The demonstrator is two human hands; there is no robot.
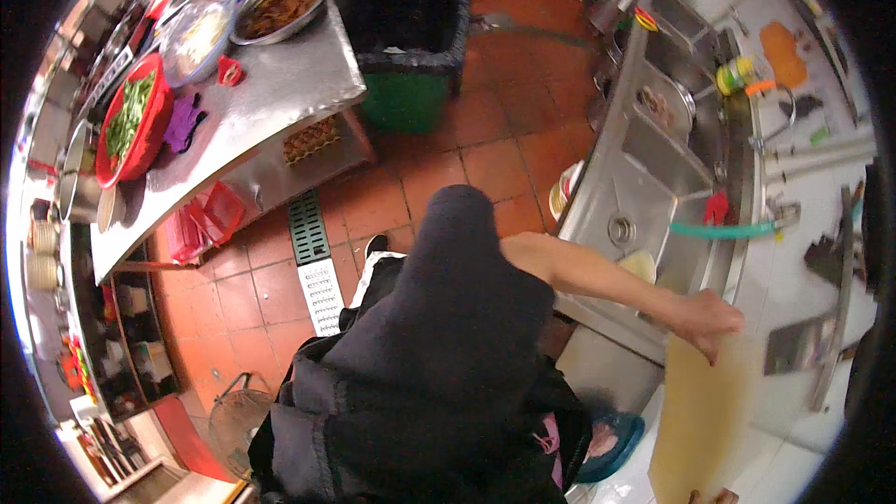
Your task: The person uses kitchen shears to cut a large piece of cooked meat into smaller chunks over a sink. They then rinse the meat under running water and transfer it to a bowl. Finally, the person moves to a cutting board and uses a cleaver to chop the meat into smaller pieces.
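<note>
Out at the right, my left hand grips the upper end of a pale yellow board, seemingly a plastic cutting board. The board is slightly blurred and tilted beside the white tiled wall. Only some fingers of my right hand show, at the board's lower end by the picture's bottom rim. Above my left forearm lies a stainless steel sink, with a pale yellowish piece in its near basin. My dark sleeve and clothing cover the middle of the view.
A teal hose reaches over the sink. A blue basin holds something pink. Across the tiled floor stand a steel table with food bowls, a black-lined green bin and a fan. A drain grate crosses the floor.
</note>
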